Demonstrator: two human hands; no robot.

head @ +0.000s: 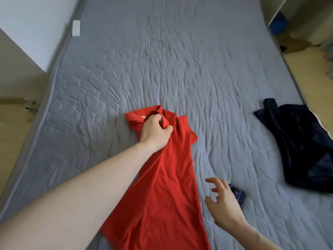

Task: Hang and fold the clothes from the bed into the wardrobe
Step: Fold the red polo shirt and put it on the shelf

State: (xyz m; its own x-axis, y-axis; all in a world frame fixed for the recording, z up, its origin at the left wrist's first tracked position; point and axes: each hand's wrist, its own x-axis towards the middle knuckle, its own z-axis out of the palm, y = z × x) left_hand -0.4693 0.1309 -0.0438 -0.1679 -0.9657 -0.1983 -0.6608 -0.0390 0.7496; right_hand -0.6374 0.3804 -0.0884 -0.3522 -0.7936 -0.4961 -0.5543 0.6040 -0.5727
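Fingers of the left hand [155,131] curl into the collar of the red polo shirt [162,186], which lies lengthwise on the grey quilted bed [162,60] at lower centre of the frame, its body running down to the bottom edge. That grip holds a bunch of collar fabric. The right hand [222,201] hovers at lower right with fingers spread wide, holding nothing, just beside the shirt's edge. Partly hidden behind it lies a small dark purple object [238,193]; what it is I cannot tell. A dark navy garment [302,150] sits crumpled at the right edge of the frame, well apart from the shirt.

Lifting by the collar alone would likely let the shirt hang bunched and twisted, so a neat fold or a hanger would be harder to manage. If the right hand sweeps in carelessly, it could knock the purple object or drag it along under the hem. The shirt's lower end is out of frame, so a snag there could go unnoticed.
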